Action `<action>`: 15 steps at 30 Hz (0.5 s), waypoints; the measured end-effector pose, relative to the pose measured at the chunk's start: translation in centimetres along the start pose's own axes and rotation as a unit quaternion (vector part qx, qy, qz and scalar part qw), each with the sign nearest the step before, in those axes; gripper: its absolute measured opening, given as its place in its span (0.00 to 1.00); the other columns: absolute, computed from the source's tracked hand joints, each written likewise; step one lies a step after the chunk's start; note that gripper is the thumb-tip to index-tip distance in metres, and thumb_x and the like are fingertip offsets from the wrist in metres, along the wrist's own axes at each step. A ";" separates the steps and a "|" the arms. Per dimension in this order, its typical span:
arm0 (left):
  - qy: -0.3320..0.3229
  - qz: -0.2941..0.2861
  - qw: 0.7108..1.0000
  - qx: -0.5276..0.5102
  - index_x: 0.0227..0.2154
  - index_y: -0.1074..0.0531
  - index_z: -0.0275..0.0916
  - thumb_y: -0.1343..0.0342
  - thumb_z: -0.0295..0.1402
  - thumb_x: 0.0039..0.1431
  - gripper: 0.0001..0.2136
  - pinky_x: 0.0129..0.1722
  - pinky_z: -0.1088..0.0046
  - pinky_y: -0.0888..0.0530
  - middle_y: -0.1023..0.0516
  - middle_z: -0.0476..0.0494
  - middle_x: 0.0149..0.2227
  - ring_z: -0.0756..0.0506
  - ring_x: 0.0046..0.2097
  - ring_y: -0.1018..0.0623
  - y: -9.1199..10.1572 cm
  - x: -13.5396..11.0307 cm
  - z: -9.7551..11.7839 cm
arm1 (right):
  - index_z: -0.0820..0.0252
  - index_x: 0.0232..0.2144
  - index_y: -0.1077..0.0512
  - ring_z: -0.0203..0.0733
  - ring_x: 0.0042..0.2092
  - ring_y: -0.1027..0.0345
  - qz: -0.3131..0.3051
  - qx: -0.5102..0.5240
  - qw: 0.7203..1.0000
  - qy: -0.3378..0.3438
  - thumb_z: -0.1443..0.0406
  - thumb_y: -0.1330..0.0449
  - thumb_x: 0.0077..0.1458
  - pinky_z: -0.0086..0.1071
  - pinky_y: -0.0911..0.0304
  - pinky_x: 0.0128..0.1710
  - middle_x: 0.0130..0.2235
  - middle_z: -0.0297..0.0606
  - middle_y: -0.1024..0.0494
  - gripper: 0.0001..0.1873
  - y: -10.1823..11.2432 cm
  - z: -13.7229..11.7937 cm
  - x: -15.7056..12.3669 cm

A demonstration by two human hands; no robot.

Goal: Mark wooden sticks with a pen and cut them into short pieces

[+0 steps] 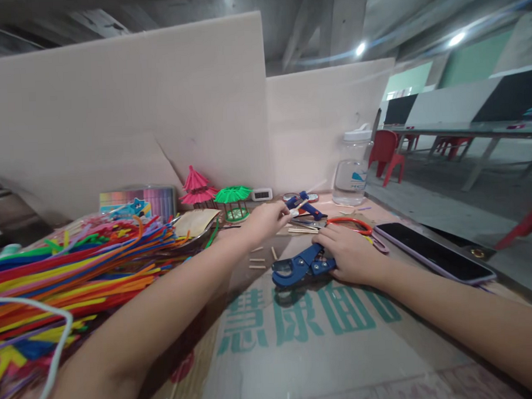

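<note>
My right hand (350,254) is wrapped round the handles of a blue pipe cutter (295,269), which points left just above the sheet printed with green characters. Farther forward, my left hand (267,221) reaches in with its fingers closed together; whatever they may hold is too small to make out. Just beyond its fingertips lies a blue hot glue gun (308,206). Short wooden sticks (256,263) are scattered below the left hand, and longer ones (303,230) lie between the two hands. Orange-handled scissors (350,222) rest behind my right hand.
Bundles of coloured pipe cleaners (75,272) cover the left side, with a white cable (63,343) across them. Behind stand a marker set (138,200), a pink paper pagoda (197,188) and a green-roofed pavilion (233,195). To the right are a water bottle (350,172) and a phone (431,251).
</note>
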State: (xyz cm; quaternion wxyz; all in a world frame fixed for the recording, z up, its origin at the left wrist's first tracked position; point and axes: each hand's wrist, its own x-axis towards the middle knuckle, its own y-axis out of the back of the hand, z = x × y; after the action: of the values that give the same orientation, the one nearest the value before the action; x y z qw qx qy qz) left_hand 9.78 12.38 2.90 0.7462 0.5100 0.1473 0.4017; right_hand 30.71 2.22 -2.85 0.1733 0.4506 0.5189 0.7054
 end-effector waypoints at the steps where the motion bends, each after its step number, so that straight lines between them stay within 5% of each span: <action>1: -0.003 0.010 0.999 -0.040 0.48 0.29 0.35 0.45 0.38 0.66 0.13 0.44 0.62 0.22 0.23 0.41 0.45 0.45 0.43 0.22 0.5 -0.9 0.2 | 0.65 0.40 0.28 0.55 0.43 0.33 0.001 0.001 1.000 0.001 0.71 0.41 0.40 0.43 0.37 0.44 0.41 0.49 0.24 0.20 0.0 0.0 0.0; 9: 0.016 0.046 0.953 -0.299 0.37 0.35 0.38 0.45 0.39 0.63 0.09 0.35 0.72 0.24 0.19 0.43 0.35 0.49 0.35 0.20 1.7 -10.7 2.1 | 0.64 0.43 0.29 0.53 0.44 0.30 0.034 0.020 0.999 -0.008 0.70 0.41 0.45 0.43 0.35 0.46 0.42 0.49 0.24 0.19 0.0 -1.0 -0.3; 15: 0.057 0.072 0.914 -0.395 0.36 0.35 0.38 0.43 0.41 0.61 0.12 0.34 0.74 0.26 0.19 0.44 0.35 0.50 0.34 0.21 0.0 -12.9 0.6 | 0.62 0.46 0.32 0.55 0.46 0.30 0.048 0.012 0.999 0.014 0.71 0.42 0.46 0.46 0.35 0.48 0.44 0.50 0.23 0.21 -0.3 -0.9 -0.8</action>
State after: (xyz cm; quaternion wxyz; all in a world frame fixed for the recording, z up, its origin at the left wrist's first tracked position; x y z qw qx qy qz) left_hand 2.02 2.28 0.70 0.8463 0.1590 -0.0176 0.5082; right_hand 30.33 1.21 -3.52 0.1262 0.4674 0.5073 0.7129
